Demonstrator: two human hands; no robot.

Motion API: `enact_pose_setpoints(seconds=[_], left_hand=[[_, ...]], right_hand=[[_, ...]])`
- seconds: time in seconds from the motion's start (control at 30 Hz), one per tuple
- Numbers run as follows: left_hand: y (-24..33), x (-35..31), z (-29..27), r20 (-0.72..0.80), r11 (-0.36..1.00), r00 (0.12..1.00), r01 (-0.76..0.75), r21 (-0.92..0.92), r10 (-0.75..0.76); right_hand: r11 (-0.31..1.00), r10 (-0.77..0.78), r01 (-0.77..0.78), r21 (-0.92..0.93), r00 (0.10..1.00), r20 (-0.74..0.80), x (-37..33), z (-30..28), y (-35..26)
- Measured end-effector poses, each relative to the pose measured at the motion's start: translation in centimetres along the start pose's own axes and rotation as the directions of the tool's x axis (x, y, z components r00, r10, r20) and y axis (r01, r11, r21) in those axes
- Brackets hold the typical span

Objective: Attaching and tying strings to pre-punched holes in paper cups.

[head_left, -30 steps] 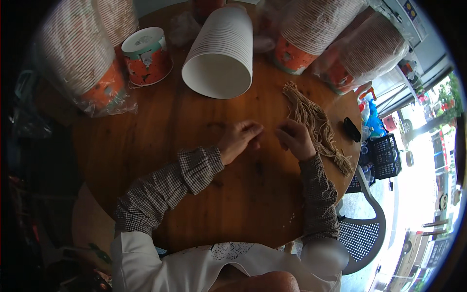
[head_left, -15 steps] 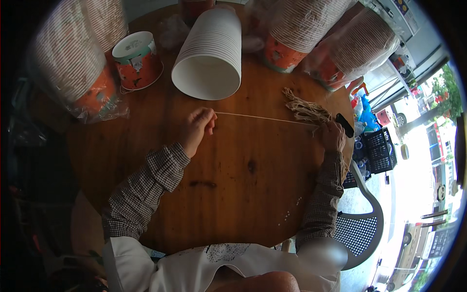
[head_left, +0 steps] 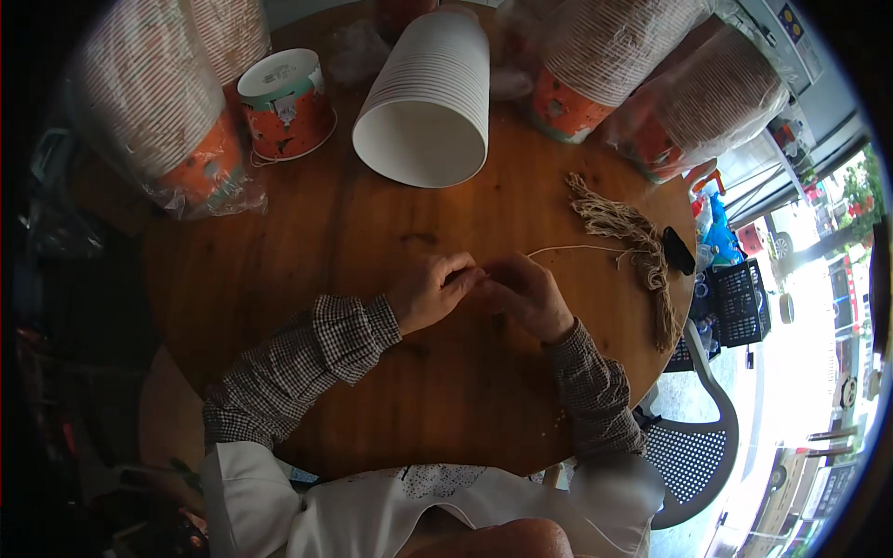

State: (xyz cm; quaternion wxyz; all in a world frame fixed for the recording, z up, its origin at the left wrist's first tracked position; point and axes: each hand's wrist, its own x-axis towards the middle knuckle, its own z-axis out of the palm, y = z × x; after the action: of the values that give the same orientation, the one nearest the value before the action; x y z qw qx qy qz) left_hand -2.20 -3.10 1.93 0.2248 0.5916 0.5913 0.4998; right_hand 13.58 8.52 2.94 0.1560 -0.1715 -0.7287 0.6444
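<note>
Above the middle of the wooden table, my left hand (head_left: 432, 294) and my right hand (head_left: 530, 296) meet, fingertips touching or nearly so. Both hands are closed in a pinch on a thin beige string (head_left: 577, 247). The part between the fingers is too small to make out. From behind my right hand the string runs rightward to a loose bundle of strings (head_left: 609, 212), which trails down along the table's right side. A dark, flat, oblong object (head_left: 678, 251) lies against that bundle.
A stack of white paper tubs (head_left: 420, 144) lies on its side beyond my hands. Left of it stands an upturned orange-and-green tub (head_left: 286, 112) with a string at its rim. Plastic-wrapped tub stacks (head_left: 153, 102) line both far sides. A grey chair (head_left: 693, 456) stands at right.
My hands have come together; half a second ago they were wide apart with the string taut between them. My right hand has left the bundle and moved left. The view has shifted slightly.
</note>
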Motion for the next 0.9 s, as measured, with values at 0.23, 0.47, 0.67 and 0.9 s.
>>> enact_pose_setpoints(seconds=[0.23, 0.47, 0.67, 0.9], left_hand=[[-0.9, 0.1, 0.3, -0.047, 0.919, 0.991, 0.099, -0.382, -0.126], [0.3, 0.2, 0.1, 0.057, 0.808, 0.916, 0.379, -0.451, -0.398], [-0.3, -0.4, 0.9, 0.093, 0.923, 0.961, 0.276, -0.268, -0.261], [-0.3, -0.5, 1.3, -0.072, 0.972, 0.99, 0.101, -0.211, -0.118]], right_hand=[[0.999, 0.021, -0.027, -0.039, 0.988, -0.153, -0.3, -0.2, -0.9], [1.0, 0.023, -0.024, -0.002, 0.988, -0.15, -0.4, -0.2, -0.6], [0.99, -0.044, 0.027, -0.138, 0.992, -0.122, -0.3, 0.0, -0.1], [0.973, -0.073, 0.038, -0.227, 0.987, -0.146, -0.3, 0.1, -0.8]])
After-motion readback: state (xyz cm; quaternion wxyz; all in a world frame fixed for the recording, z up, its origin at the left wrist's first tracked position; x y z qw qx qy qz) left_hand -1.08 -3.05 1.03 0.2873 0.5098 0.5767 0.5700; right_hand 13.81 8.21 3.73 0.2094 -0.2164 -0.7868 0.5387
